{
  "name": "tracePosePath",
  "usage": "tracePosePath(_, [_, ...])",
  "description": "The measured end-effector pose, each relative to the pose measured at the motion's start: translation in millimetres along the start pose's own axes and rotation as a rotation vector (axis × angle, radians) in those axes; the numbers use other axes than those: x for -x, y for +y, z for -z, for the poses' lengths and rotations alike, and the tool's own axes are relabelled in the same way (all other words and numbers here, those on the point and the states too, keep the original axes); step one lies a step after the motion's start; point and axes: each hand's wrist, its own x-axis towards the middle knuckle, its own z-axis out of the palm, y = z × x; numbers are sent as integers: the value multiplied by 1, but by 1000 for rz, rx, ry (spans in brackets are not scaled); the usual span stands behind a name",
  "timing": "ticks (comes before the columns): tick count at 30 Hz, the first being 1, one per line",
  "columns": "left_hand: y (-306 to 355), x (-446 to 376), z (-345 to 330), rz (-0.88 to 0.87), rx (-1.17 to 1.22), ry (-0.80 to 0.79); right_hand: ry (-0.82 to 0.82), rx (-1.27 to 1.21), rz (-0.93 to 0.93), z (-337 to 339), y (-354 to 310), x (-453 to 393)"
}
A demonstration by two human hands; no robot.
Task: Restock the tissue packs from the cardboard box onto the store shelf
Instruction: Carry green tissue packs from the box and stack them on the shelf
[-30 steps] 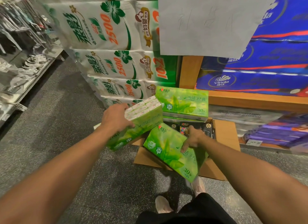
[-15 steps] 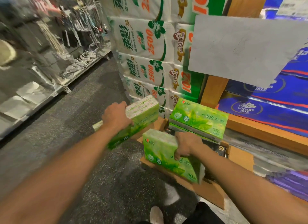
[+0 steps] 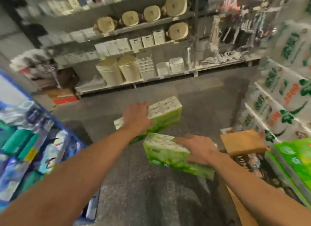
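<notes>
My left hand point(image 3: 137, 117) grips one green tissue pack point(image 3: 165, 115) from its top, held out over the grey aisle floor. A second green tissue pack point(image 3: 166, 156) sits lower and nearer, with my right hand point(image 3: 199, 150) clamped on its right end. The two packs are close, the left one slightly above and behind. The cardboard box point(image 3: 242, 142) stands at the right with a flap raised; more green tissue packs point(image 3: 297, 160) rest on it at the far right edge. The picture is blurred by motion.
A grey shelf unit point(image 3: 134, 57) with bins, white boxes and wooden boards faces me across the aisle. Stacked white toilet-paper bales point(image 3: 279, 97) rise on the right. A blue rack point(image 3: 28, 141) of packaged goods stands at the left. A cardboard box point(image 3: 62, 96) sits on the floor.
The view has swung left, away from the wooden shelf and box, toward the aisle. Both hands carried their green packs along; the box now lies at the right edge.
</notes>
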Motion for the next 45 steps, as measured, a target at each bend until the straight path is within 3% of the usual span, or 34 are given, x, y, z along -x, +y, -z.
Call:
tracePosePath(6, [-176,134,56,357,-59,96,-29,148,482,1,-182,-49])
tracePosePath(14, [-391,387,149,732,-183,296,2,280,1036,16,-490,-47])
tracePosePath(19, [-507,554,237,933,-299,428,115,230,1342,34,-704,-8])
tracePosePath(23, [-569,640,317,1031,-379,552,336,148,1503,67,-828,14])
tracePosePath(27, [-621,680,384,1069,-447,678,669,124,1585,116,-920,7])
tracePosePath(33, [-702,689,459,1089,-429,778,955,85,1642,197,-1032,-40])
tracePosePath(39, [-796,660,515,1091,-354,829,1064,83,1743,265,-1130,-115])
tracePosePath(45, [-905,619,534,1140,-281,792,992,115,1777,295,-1231,-196])
